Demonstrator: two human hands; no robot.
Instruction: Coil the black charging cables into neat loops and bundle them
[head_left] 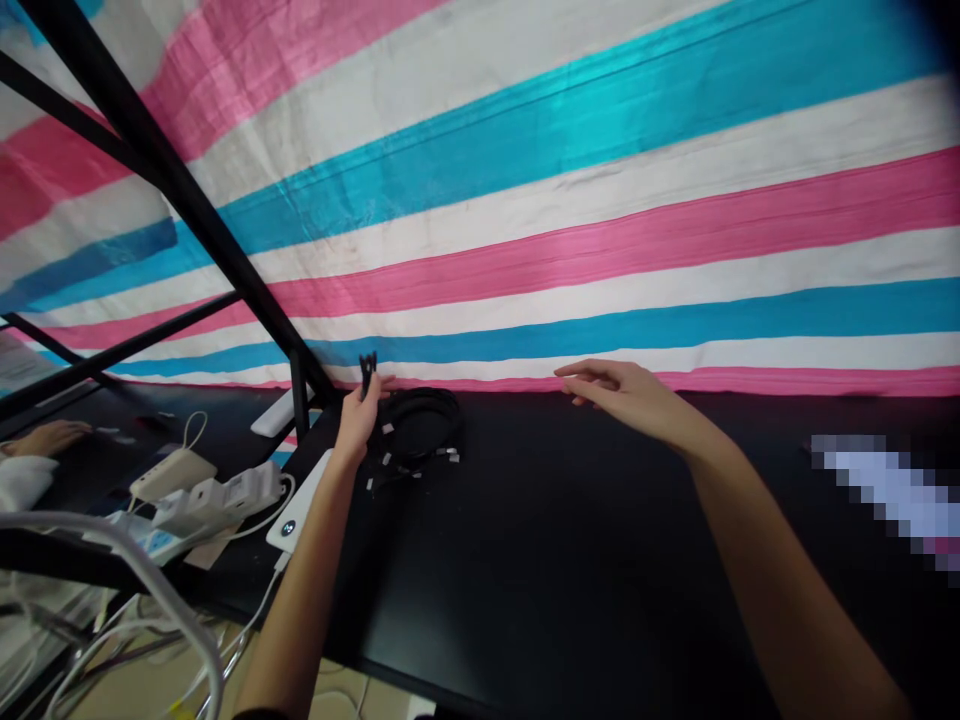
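Observation:
My left hand [358, 415] is raised at the left of the black table and closed round a small folded black cable [367, 368], whose upper part sticks out above the fingers. Just right of that hand lies a coil of black cables [431, 410] with small white tags and silvery ends. My right hand [619, 395] hovers over the middle of the table near its back edge. Its fingers are loosely stretched toward the left, with nothing visible in them.
A white power strip [292, 515] lies along the table's left edge. Beyond it are white plug adapters [225, 495] with cords, and another person's hand [52, 438]. Black frame bars [187, 215] slant up at left. A striped sheet [600, 240] hangs behind. A blurred-out item [892, 490] lies right.

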